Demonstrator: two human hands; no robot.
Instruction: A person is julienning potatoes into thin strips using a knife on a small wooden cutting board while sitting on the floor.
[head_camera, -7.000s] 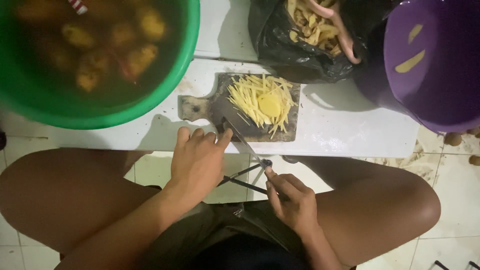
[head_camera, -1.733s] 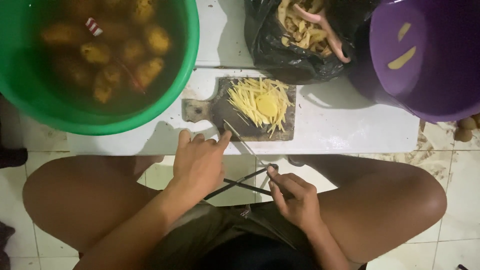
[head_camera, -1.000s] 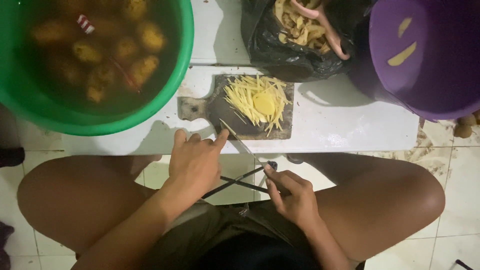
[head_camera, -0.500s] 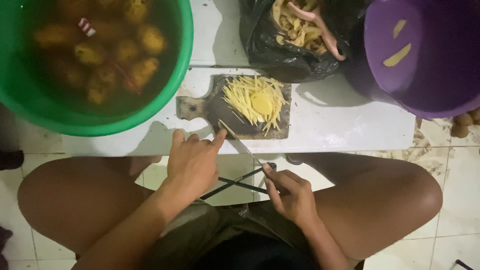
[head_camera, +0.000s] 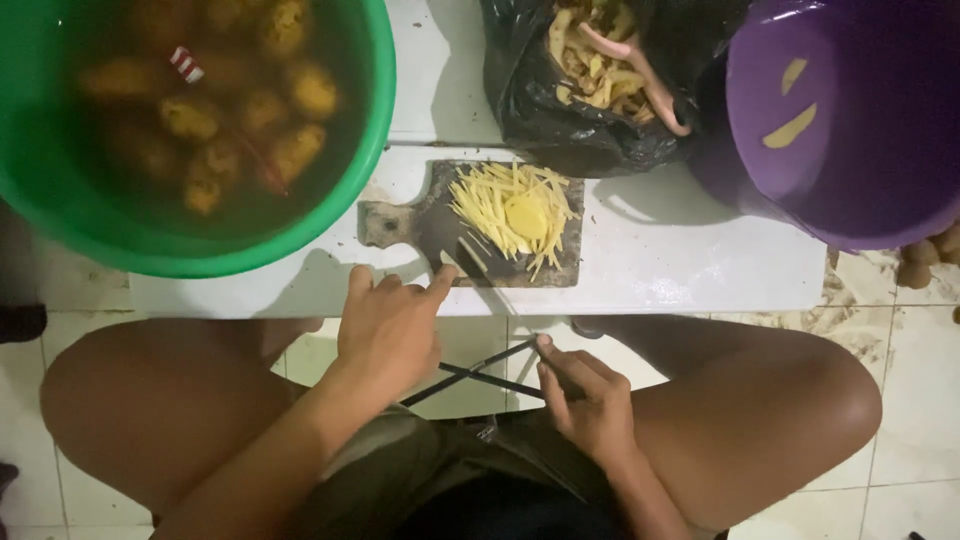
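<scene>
Head view shows a knife (head_camera: 487, 300) held by its handle in the right hand (head_camera: 590, 400), blade tip at the near edge of the dark cutting board (head_camera: 440, 225) on the white tabletop (head_camera: 680, 260), left hand (head_camera: 390, 325) fingers steadying it beside cut potato strips (head_camera: 515, 210), suggesting a pause mid-slicing

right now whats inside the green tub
The green tub holds murky water with yellowish potatoes sunk in it. The bottom is hidden.
</scene>
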